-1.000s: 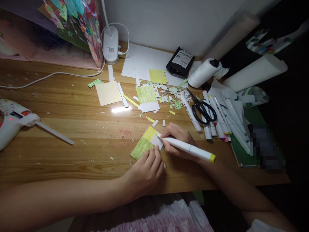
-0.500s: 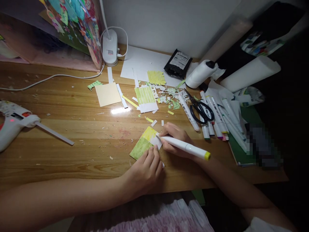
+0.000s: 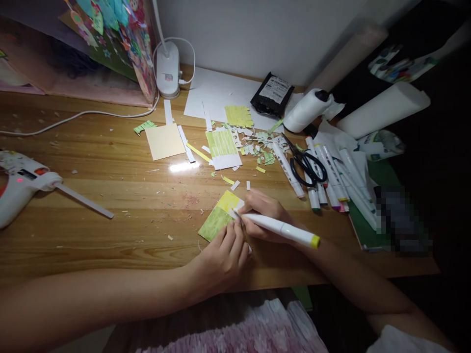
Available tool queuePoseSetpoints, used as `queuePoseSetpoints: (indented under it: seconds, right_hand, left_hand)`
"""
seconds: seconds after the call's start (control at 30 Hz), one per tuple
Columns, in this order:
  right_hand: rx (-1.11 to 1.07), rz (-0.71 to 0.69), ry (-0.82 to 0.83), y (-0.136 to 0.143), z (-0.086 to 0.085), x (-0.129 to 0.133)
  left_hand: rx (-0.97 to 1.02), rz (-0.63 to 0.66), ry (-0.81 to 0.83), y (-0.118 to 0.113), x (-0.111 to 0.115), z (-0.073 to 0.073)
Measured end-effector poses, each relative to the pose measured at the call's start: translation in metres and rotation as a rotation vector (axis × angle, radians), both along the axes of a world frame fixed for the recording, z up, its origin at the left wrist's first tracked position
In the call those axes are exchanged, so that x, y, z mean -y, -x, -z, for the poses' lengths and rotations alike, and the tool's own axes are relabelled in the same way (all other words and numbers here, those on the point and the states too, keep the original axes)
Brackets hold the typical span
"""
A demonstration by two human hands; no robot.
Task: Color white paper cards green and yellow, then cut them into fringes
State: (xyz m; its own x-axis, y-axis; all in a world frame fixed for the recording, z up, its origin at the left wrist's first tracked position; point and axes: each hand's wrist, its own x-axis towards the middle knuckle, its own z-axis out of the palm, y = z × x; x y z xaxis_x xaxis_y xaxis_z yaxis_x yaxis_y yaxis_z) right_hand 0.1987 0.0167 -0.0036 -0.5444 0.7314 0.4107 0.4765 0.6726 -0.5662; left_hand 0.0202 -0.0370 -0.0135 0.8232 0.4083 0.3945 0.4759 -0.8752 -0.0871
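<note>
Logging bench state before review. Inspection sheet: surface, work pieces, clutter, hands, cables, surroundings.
Surface: wooden desk, scattered with small scraps.
Work pieces: card, green and yellow, partly white; white marker, tip at the card.
Clutter: paper cuttings, scissors among loose markers, glue gun.
Left hand: resting on card; white item beneath, mostly hidden.
Right hand: gripping white marker.
Cables: white cord, near lamp base, running to left picture edge.
Surroundings: wall behind, white roll at right; far right too dark to read.
</note>
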Motion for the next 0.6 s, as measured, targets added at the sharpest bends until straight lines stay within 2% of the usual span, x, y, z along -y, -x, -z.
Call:
queuePoseSetpoints:
  seconds: [0.6]
  right_hand:
    - [-0.021,-0.045,-0.023,0.0083,0.0005,0.0036]
  left_hand:
    - [-0.023,-0.002,-0.043,0.0003,0.0034,0.0007]
